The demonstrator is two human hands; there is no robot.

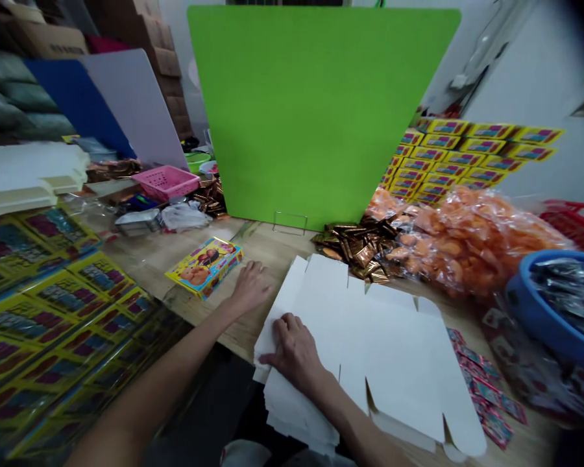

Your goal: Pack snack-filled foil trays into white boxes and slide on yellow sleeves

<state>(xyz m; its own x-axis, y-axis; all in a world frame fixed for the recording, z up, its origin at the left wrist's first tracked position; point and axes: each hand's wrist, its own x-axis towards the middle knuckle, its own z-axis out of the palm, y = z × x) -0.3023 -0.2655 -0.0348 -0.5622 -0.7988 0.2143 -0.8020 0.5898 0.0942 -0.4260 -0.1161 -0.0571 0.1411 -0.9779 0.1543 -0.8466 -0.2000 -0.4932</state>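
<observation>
While the right hand (294,347) rests on the near-left part of the blanks (394,344), its thumb spread from the lightly bent fingers, the left hand (252,285) lies just beside the box (205,267); the left fingers are loosely bent, with nothing seen in them; the right fingers press on white card without closing round it, as far as the view shows.

The box lies flat on the table (175,241), printed face up, to the left of the left fingers; its long axis runs obliquely, from near-left to far-right, so that one long side faces the left hand; that hand is clearly the nearer, the right being over the card; whether the left fingertips touch the box is too blurred to tell.

Beyond the blanks lie brown packets (360,250), by the foot of a green board (311,117); red packets (486,392) lie along their right edge.
</observation>
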